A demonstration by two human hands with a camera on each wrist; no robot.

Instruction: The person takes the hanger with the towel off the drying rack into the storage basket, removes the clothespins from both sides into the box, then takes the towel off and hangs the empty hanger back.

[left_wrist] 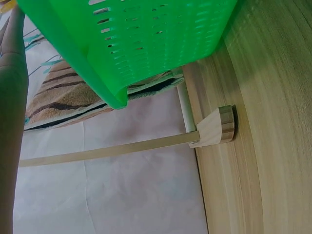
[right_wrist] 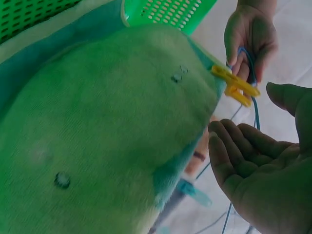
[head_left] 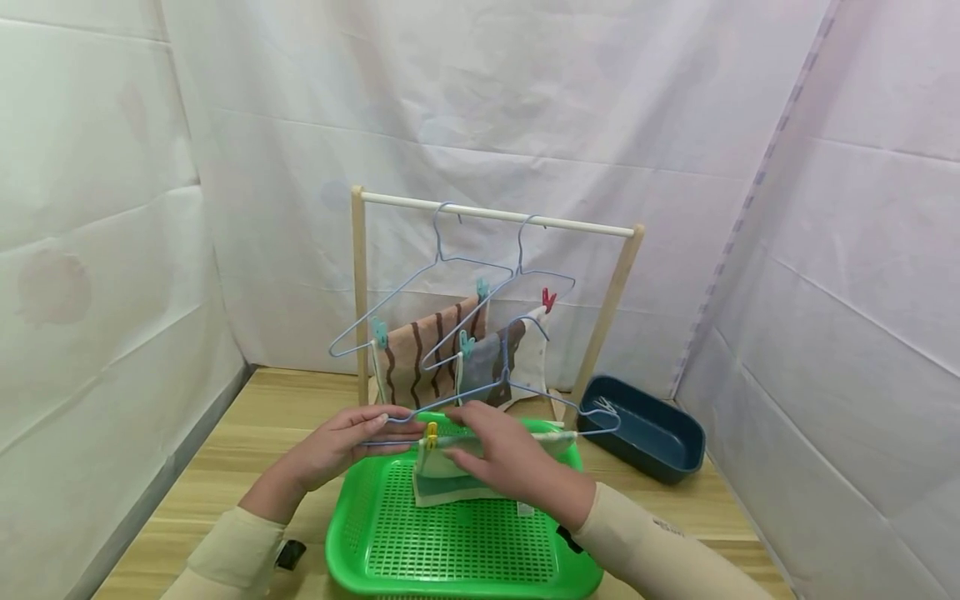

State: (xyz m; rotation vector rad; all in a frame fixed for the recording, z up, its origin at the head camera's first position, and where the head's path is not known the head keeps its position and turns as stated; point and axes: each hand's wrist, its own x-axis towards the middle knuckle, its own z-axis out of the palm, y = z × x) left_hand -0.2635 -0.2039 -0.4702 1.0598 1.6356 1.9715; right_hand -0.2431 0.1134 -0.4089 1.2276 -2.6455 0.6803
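Note:
My left hand (head_left: 347, 440) holds the left end of a blue wire hanger (head_left: 457, 394) over the green basket, thumb on top of the wire. From the hanger's lower bar hangs a green towel (head_left: 447, 490), fixed near its left corner by a yellow clothespin (head_left: 432, 435). My right hand (head_left: 517, 458) is beside the towel's top edge, thumb and fingers apart. In the right wrist view the towel (right_wrist: 107, 126) fills much of the frame, and the right hand's fingers (right_wrist: 243, 146) are loosely bent with nothing between them. The left wrist view shows little of the left hand.
A rack with a white rail (head_left: 495, 212) carries two hangers with a brown striped towel (head_left: 427, 358) and a grey-white towel (head_left: 487, 367), clipped by clothespins. The green basket (head_left: 348, 533) stands in front. A dark blue bin (head_left: 645, 429) with white clothespins (head_left: 603, 407) stands right.

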